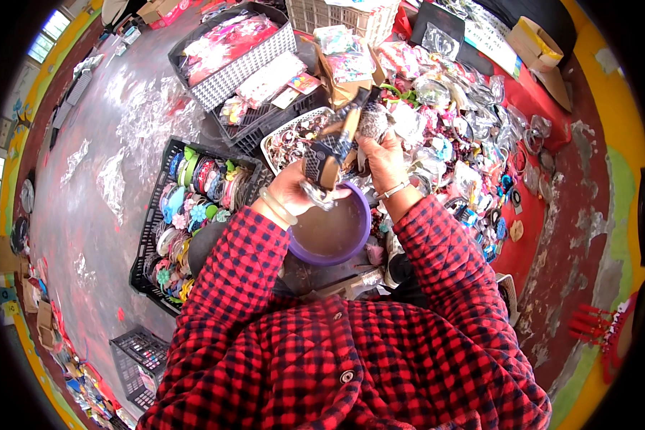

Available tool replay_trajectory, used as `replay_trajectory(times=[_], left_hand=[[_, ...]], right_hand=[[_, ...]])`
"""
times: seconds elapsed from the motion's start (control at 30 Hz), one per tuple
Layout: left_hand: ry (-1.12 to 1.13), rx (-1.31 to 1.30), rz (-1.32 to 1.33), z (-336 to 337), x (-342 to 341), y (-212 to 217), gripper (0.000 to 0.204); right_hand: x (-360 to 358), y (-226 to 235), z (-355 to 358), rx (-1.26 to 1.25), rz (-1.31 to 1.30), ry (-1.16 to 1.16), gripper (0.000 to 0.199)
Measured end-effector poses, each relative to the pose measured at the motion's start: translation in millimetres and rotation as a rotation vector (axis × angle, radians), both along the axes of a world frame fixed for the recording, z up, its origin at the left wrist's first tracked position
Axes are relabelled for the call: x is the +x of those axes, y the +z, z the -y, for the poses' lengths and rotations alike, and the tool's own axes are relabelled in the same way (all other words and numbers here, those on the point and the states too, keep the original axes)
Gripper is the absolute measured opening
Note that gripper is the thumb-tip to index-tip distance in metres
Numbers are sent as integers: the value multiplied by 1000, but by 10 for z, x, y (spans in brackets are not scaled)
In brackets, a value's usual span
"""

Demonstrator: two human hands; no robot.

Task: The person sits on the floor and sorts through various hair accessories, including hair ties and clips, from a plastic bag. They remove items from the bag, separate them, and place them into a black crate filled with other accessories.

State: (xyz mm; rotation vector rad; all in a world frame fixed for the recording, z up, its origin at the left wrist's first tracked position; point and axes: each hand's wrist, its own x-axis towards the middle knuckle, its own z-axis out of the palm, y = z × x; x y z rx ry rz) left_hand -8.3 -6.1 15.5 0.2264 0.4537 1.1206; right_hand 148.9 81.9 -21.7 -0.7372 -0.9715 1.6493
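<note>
My left hand (pixel 292 188) grips a dark patterned hair accessory (pixel 324 159) with a clear wrapper hanging from it. My right hand (pixel 382 156) holds the upper end of the same piece, near a grey fuzzy part (pixel 372 122). Both hands are raised above a purple bowl (pixel 358 240) that rests on my lap. My red and black checked sleeves come in from below. A bracelet sits on each wrist.
A black crate (pixel 150 236) of coloured hair bands stands at my left. A white basket (pixel 276 140) of small pieces lies ahead. Heaps of wrapped accessories (pixel 466 143) cover a red cloth at the right. More crates (pixel 229 64) stand farther off on the grey floor.
</note>
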Motion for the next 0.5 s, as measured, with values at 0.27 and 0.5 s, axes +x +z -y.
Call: replay_trajectory(times=[0.27, 0.5], left_hand=[[32, 6, 96, -41, -63, -131, 49], [196, 44, 138, -102, -27, -185, 46]], right_hand=[[258, 379, -173, -206, 117, 173, 36], [234, 409, -41, 562, 585, -27, 16]])
